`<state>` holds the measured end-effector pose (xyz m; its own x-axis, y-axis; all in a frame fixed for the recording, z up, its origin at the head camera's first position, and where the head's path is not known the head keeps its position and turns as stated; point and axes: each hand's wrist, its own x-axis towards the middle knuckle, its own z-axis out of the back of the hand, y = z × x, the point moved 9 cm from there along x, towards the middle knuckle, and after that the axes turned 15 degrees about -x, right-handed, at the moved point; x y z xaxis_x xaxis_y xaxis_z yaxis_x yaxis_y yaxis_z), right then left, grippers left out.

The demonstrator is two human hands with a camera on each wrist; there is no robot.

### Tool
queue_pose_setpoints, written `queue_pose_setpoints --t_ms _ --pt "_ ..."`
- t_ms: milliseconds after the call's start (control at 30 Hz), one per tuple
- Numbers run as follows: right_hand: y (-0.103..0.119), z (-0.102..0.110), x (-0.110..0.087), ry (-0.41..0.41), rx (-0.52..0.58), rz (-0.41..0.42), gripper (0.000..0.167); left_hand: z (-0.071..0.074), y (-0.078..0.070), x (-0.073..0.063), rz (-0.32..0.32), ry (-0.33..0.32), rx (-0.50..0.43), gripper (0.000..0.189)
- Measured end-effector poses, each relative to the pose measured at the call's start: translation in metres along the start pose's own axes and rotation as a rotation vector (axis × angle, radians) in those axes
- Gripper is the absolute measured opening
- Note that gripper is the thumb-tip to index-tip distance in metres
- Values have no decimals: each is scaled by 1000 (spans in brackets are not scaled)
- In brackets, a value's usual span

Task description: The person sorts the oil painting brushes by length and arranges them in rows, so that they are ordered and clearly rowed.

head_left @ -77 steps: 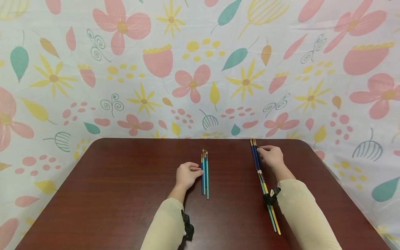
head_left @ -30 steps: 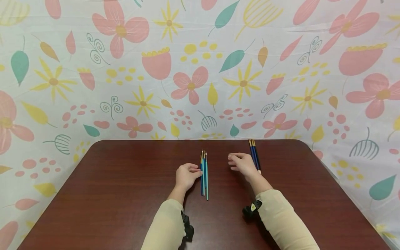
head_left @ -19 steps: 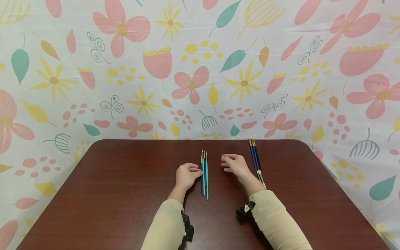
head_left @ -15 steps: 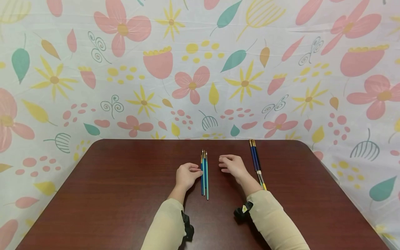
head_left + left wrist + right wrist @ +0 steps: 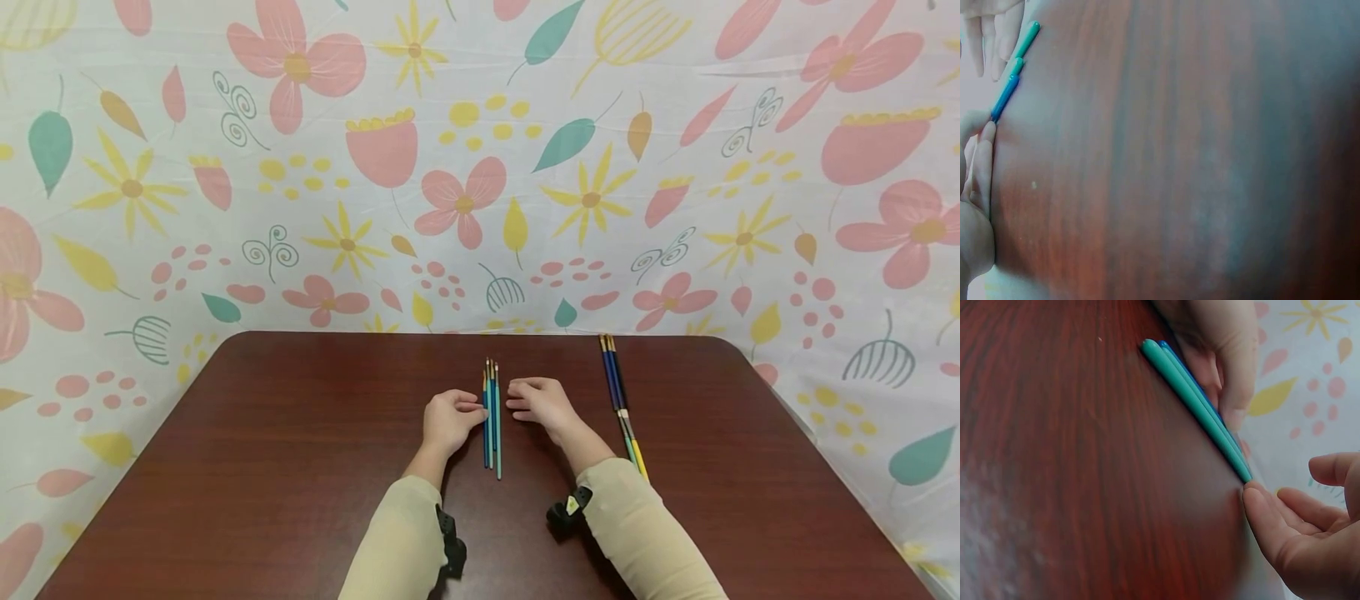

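Note:
Several slim paintbrushes lie side by side near the table's middle, bristles toward the back, with blue handles and a teal handle. My left hand rests at their left side, thumb and fingertips right at the outer blue handle. On the other side, my right hand is held with its fingers loosely extended toward the teal brush, a narrow gap apart in the head view. In the right wrist view, the fingers of that hand appear close to the brushes' far part.
Farther right, dark blue paintbrushes reach the table's back edge. Below them lie a green and a yellow brush, their lower ends hidden by the right sleeve. A flowered cloth hangs behind the brown table.
My right hand has left the brushes on the right and moved left across the table to the middle bundle. The left hand and the middle brushes have stayed in place.

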<state>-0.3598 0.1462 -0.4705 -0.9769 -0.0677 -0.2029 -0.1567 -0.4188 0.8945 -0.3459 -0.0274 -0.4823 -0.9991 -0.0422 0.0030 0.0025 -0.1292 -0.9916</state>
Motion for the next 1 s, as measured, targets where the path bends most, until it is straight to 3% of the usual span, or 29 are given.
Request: queue_pose_setpoints --t_ms 633,1000 --pt "-5 -11 4 3 80 -56 38 0 -1 1 -4 0 2 25" --pt "-2 -14 12 -21 -15 -40 32 0 -1 1 -15 3 2 24"
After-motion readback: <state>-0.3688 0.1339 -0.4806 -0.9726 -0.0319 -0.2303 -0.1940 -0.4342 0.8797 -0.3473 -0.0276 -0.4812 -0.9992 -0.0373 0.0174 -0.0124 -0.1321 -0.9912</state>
